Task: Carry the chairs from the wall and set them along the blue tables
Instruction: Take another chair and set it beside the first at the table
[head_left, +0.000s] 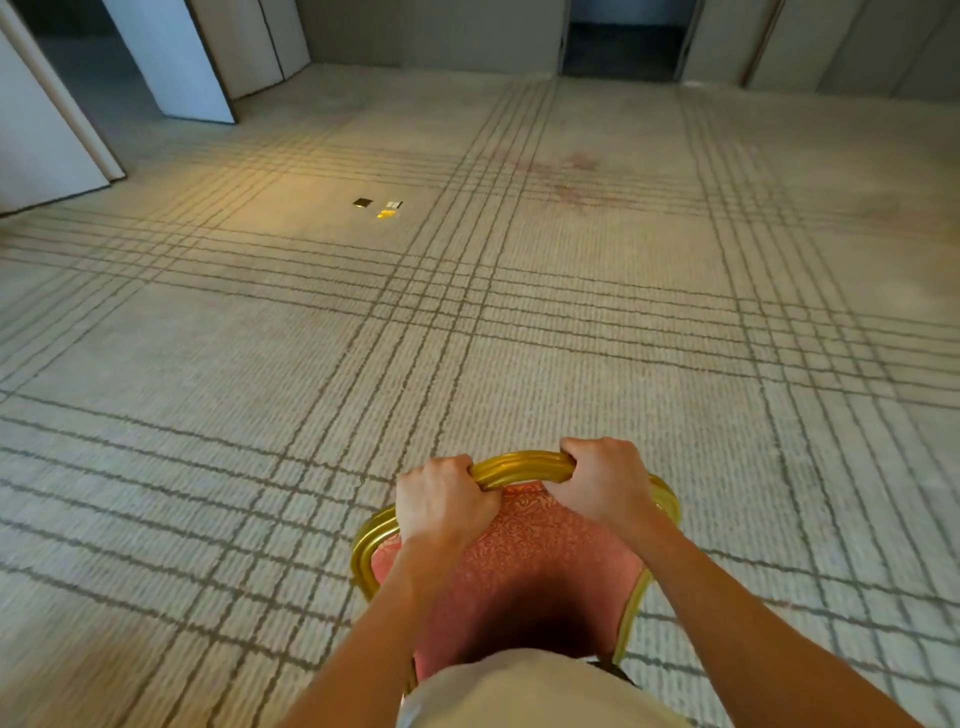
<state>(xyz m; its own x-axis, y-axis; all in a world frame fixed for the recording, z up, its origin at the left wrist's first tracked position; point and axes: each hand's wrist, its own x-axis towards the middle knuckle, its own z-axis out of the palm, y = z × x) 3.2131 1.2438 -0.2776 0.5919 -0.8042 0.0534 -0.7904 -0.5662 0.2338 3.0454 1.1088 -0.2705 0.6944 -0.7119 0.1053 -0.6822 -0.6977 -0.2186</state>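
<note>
– Two hands, both clenched on one thing: the left hand (447, 499) and the right hand (605, 480) each wrap the curved gold-painted top rail (519, 466) of the banquet chair with red patterned upholstery (530, 564). The chair sits between the forearms, close against the body.
– And the blue tables?
– Not in view. Ahead of the hands there is only pale carpet with grey crossing lines (519, 312).
– So what could go wrong?
– The chair's legs are hidden below the hands, and I cannot tell whether they are off the floor. If they ride low, I judge they could snag the carpet or knock the knees. Both fists sit near the rail's middle, so the chair could swing or twist.
– Anything underfoot?
– Small square metal plates (379, 208) lie well ahead, left of the left hand. I cannot tell whether they stand proud, but a toe or a chair leg might catch there.
</note>
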